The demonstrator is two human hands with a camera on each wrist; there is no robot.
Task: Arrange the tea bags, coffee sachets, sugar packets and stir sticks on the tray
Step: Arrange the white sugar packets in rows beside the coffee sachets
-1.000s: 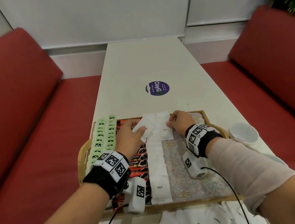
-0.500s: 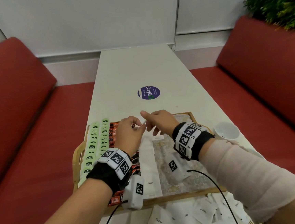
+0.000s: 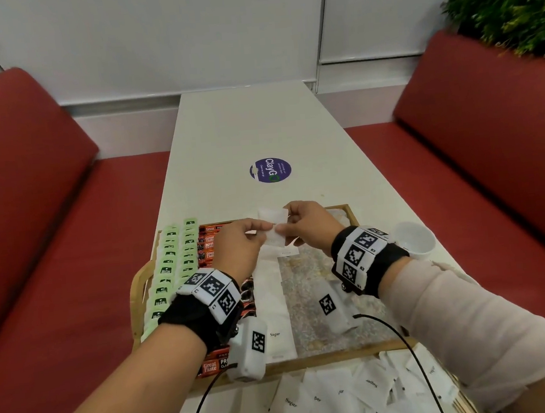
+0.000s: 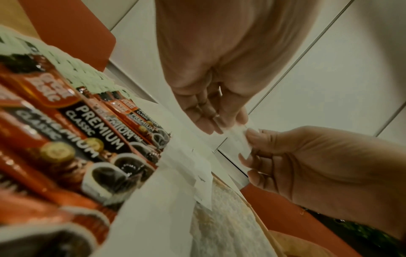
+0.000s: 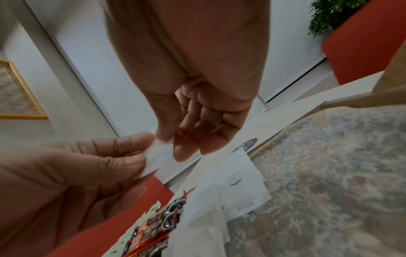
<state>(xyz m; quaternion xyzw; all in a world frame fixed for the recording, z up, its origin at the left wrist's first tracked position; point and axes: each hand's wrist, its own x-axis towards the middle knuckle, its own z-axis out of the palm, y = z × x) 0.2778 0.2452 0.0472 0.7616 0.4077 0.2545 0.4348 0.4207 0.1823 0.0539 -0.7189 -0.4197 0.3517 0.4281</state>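
Observation:
Both hands meet above the far middle of the wooden tray (image 3: pixel 330 360). My left hand (image 3: pixel 260 235) and right hand (image 3: pixel 287 224) each pinch an edge of a white sugar packet (image 3: pixel 272 218), held in the air between them. In the left wrist view the packet (image 4: pixel 239 137) sits between both sets of fingertips; the right wrist view shows the packet (image 5: pixel 158 156) the same way. On the tray lie green tea bags (image 3: pixel 170 258) in rows at the left, red-and-black coffee sachets (image 3: pixel 208 241) beside them, and a column of sugar packets (image 3: pixel 273 305) down the middle.
Several loose sugar packets (image 3: pixel 347 397) are heaped on the table in front of the tray. A white cup (image 3: pixel 414 238) stands right of the tray. A purple sticker (image 3: pixel 270 170) marks the table beyond. Red benches flank the table; a plant (image 3: pixel 510 4) is at the far right.
The hands rose from the sugar packets at the tray's far end and came together; both now pinch one packet in the air. The head view tilted up.

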